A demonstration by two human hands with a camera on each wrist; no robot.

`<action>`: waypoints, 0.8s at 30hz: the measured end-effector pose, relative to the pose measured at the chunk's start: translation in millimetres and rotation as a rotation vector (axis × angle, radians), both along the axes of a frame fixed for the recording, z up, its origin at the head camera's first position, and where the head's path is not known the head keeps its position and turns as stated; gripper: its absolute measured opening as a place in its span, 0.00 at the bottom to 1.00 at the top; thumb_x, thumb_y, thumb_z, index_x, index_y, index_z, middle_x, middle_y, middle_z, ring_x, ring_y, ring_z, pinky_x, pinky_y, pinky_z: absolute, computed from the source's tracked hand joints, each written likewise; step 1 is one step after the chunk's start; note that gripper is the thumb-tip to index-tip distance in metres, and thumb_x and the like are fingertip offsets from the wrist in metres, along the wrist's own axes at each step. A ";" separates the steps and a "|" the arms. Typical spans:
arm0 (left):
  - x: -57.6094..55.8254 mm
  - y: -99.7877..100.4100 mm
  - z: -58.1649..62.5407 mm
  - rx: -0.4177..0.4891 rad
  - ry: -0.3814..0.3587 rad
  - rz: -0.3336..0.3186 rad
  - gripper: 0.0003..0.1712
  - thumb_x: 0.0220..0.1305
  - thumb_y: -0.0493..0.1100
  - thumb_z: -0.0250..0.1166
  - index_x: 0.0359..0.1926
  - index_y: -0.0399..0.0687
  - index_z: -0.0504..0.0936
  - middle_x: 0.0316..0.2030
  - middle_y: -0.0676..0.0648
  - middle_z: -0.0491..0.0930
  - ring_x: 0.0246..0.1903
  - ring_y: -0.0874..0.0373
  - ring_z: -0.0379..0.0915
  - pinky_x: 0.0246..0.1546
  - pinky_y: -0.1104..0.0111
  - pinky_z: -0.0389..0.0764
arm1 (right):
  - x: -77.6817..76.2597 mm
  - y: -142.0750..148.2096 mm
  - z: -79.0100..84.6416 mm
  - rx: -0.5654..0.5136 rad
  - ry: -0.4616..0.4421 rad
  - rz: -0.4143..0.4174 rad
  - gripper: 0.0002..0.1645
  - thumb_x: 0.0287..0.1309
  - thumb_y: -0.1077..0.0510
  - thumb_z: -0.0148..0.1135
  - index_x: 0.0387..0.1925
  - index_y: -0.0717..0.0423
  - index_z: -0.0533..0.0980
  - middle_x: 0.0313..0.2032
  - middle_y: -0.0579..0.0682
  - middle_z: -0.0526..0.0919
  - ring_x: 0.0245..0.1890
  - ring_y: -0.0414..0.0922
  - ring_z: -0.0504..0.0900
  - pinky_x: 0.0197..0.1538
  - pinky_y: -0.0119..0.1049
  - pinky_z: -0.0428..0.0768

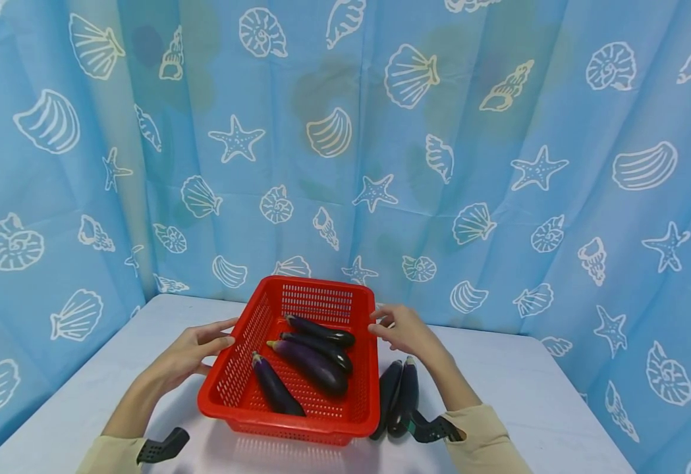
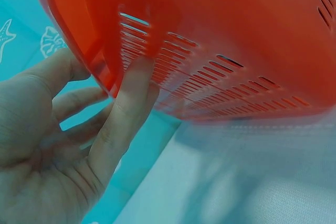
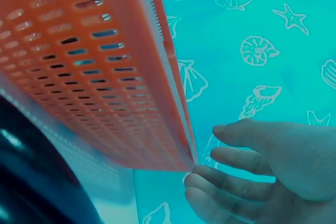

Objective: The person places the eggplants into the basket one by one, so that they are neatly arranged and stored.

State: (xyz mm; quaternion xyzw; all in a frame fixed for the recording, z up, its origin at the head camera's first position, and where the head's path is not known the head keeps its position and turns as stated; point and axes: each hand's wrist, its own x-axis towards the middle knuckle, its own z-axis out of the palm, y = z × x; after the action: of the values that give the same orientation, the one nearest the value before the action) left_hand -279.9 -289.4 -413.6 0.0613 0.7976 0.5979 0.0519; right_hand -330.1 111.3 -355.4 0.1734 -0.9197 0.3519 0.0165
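Observation:
A red plastic basket [image 1: 290, 423] with slotted walls holds several dark purple eggplants [image 1: 309, 365]. At its left side is my left hand [image 1: 186, 352], thumb over the rim and another finger [image 2: 134, 85] beneath the lip against the outer wall. My right hand [image 1: 407, 329] is by the far right corner, empty, its fingers loosely bent. In the right wrist view the fingertips [image 3: 197, 179] come right up to the basket's corner edge. Two more eggplants [image 1: 407, 395] lie on the table outside the basket, below my right forearm.
The table [image 1: 499, 375] has a white cover. Behind and beside it hangs a blue curtain [image 1: 345, 184] printed with white shells and starfish; the basket's back wall is close to it. Black wrist straps [image 1: 164, 446] are on both sleeves.

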 end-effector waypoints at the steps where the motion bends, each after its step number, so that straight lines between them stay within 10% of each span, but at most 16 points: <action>1: -0.1 -0.1 -0.1 0.001 0.000 0.000 0.40 0.66 0.55 0.63 0.75 0.51 0.60 0.64 0.34 0.72 0.51 0.51 0.81 0.41 0.52 0.86 | 0.7 1.5 -1.0 -0.001 -0.003 -0.009 0.22 0.59 0.56 0.67 0.54 0.59 0.79 0.39 0.54 0.87 0.32 0.44 0.82 0.32 0.35 0.86; 24: -2.2 -1.7 -3.1 -0.003 0.013 -0.005 0.40 0.66 0.55 0.63 0.75 0.52 0.60 0.63 0.34 0.73 0.51 0.51 0.81 0.41 0.52 0.86 | 17.1 27.5 -30.7 0.024 -0.072 -0.070 0.21 0.59 0.54 0.67 0.54 0.55 0.79 0.41 0.54 0.87 0.31 0.46 0.83 0.34 0.39 0.87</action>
State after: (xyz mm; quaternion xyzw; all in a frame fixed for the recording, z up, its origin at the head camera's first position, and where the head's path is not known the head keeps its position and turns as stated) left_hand -282.0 -291.0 -416.8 0.0673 0.7987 0.5960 0.0483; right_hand -313.0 138.8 -386.1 0.1287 -0.9293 0.3462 -0.0064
